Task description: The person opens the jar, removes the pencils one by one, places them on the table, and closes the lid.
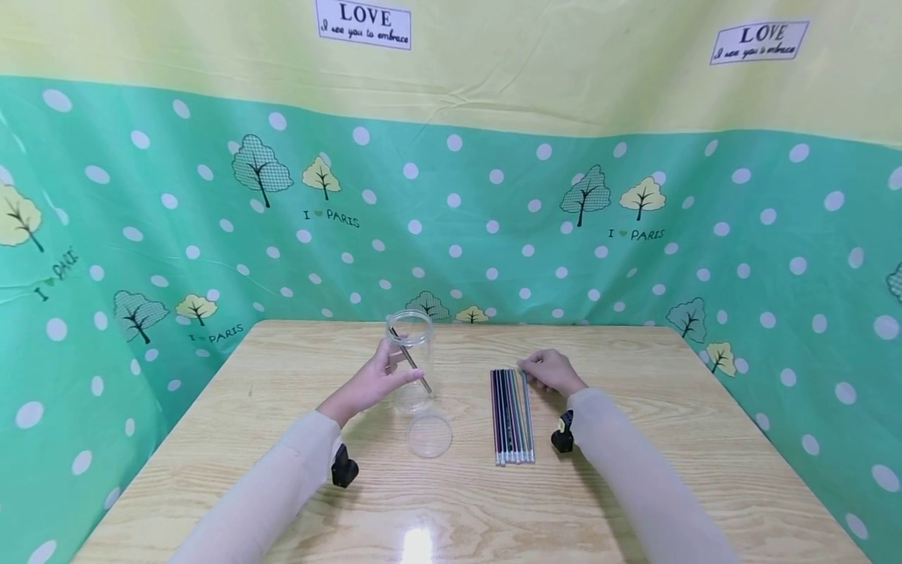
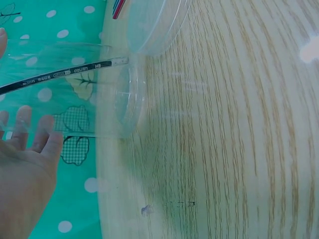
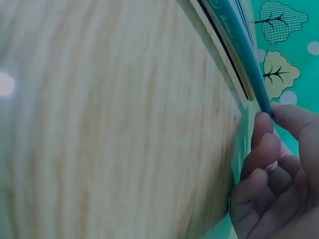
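Observation:
My left hand (image 1: 380,380) grips a clear plastic jar (image 1: 423,358) that stands upright, its mouth open at the top. One dark pencil (image 2: 70,73) leans inside the jar, its lower end near the bottom. Beside the jar's base lies a round clear lid (image 1: 429,436). To the right, several pencils (image 1: 507,415) form a tight row on the table. At the right edge of that row, my right hand (image 1: 553,370) pinches the far end of a teal pencil (image 3: 238,45) between thumb and index finger. Its other fingers are curled.
The wooden table (image 1: 282,470) ends at a green and yellow curtain (image 1: 458,196) behind and at both sides. A black wrist camera (image 1: 344,466) sits on the left forearm, another camera (image 1: 562,433) on the right. Light reflects off the table near the front.

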Available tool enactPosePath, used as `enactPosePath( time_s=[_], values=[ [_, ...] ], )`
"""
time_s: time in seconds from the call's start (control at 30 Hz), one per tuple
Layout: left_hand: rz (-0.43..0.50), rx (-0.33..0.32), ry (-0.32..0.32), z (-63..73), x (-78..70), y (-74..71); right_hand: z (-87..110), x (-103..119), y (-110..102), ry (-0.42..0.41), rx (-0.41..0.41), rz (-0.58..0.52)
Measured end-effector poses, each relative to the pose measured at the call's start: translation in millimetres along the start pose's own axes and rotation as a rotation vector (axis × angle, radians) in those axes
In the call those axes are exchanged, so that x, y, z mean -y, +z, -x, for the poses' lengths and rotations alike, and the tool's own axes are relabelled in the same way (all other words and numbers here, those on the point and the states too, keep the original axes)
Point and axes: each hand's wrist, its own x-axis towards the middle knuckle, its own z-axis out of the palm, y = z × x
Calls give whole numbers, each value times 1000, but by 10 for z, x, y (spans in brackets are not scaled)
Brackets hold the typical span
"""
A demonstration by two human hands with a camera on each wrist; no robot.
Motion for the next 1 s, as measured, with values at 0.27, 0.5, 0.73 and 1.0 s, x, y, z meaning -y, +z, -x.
enactPosePath(
  time_s=[0.27,0.5,0.73,1.0],
  values=[
    [1,2,1,9,-8,-3,4,23,38,11,-10,17],
    [5,5,2,4,0,3,6,30,76,17,-25,-9],
    [13,5,-7,8,-15,3,-22,15,119,-3,-50,26],
    [4,8,-5,-2,14,-2,-43,-6,138,-31,-71,37]
  ],
)
